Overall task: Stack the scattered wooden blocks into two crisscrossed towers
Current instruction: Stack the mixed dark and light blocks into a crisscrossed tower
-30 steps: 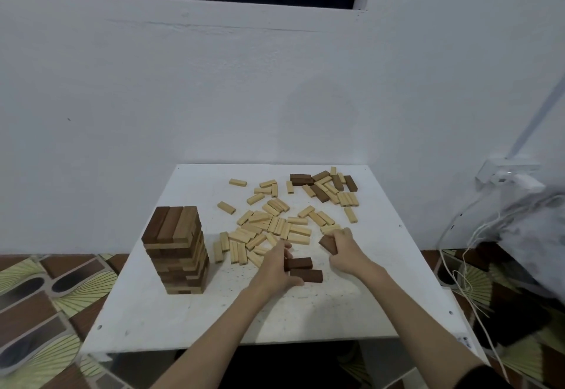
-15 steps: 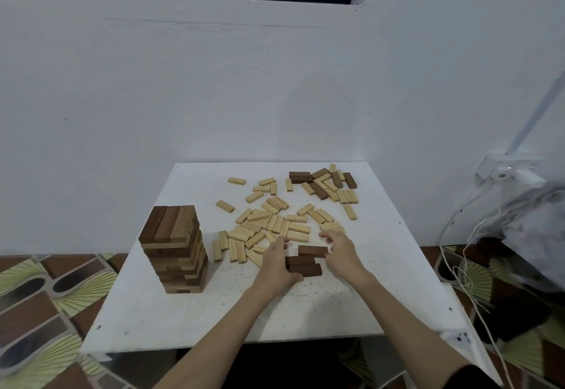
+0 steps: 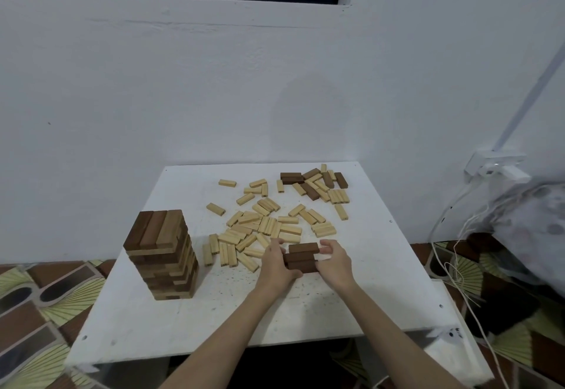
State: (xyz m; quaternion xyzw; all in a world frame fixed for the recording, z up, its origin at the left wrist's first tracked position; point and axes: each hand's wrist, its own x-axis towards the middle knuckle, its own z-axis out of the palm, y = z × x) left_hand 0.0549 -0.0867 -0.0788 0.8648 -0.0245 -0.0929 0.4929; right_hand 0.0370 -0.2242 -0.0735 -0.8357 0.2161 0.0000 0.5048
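Overall, surface: a square white table (image 3: 382,281) with a matte, speckled top stood against a white painted wall (image 3: 214,98).
Room: patterned floor tiles (image 3: 36,297) in green fan shapes and brown showed on both sides; a white wall socket (image 3: 496,165) with white cables (image 3: 452,260) sat at right, beside a crumpled translucent bag (image 3: 538,229).
Finished tower: a crisscrossed tower (image 3: 163,254) of rectangular dark and pale wooden blocks stood upright on the table's left side; its top layer had three blocks side by side.
Loose blocks: pale wooden blocks (image 3: 266,223) lay scattered across the table's middle; a mixed cluster with dark blocks (image 3: 312,182) lay at the far right corner.
Second tower base: three dark blocks (image 3: 301,258) lay side by side near the table's centre, between the hands.
Left hand: the left hand (image 3: 276,266) curled its fingers and thumb around the left ends of the three dark blocks.
Right hand: the right hand (image 3: 334,261) had curled fingers at their right ends; a firm grip could not be told.
Writing: none was legible.
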